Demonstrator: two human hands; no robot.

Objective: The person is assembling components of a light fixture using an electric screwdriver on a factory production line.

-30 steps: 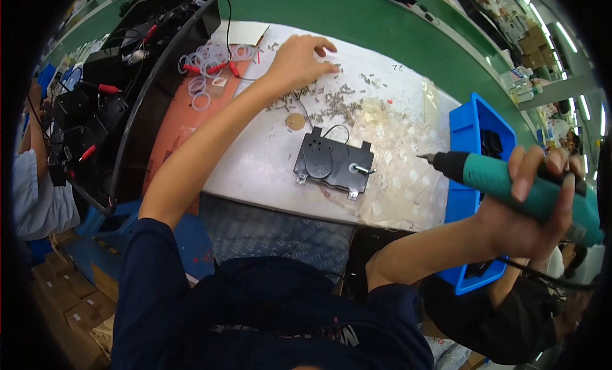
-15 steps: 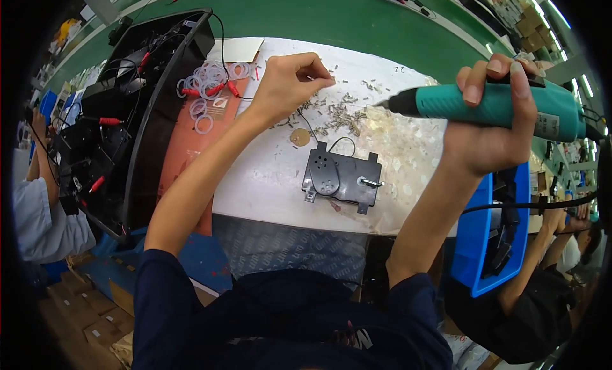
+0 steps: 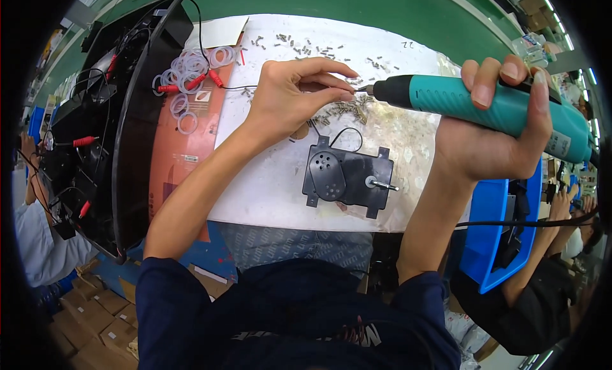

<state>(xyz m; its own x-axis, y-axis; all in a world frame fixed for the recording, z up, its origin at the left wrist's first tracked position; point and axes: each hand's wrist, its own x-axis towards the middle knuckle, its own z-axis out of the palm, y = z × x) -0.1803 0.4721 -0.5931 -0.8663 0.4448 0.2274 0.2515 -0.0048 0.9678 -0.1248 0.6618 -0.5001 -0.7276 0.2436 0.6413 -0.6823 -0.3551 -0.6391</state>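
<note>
My right hand [image 3: 494,124] is wrapped round a green electric screwdriver [image 3: 472,102] with a black nose. The tool points left, its bit tip meeting the fingertips of my left hand [image 3: 296,96]. Thumb and index of that hand pinch at the bit; a screw there is too small to make out surely. Below them lies a black plastic housing [image 3: 350,177] with a round perforated part, corner tabs, a metal shaft and a thin black wire. Loose small screws [image 3: 347,112] are scattered on the white work surface [image 3: 255,185], partly hidden behind my left hand.
At left stands a black bin [image 3: 137,140] of black parts with red-plugged cables. Clear rings [image 3: 188,70] lie on an orange sheet [image 3: 185,156]. A blue bin [image 3: 481,242] with black parts is at right. Other people's arms show at both sides.
The screwdriver's tip has moved left to my left fingertips. My left hand has come slightly right and down. The whole view has shifted a little.
</note>
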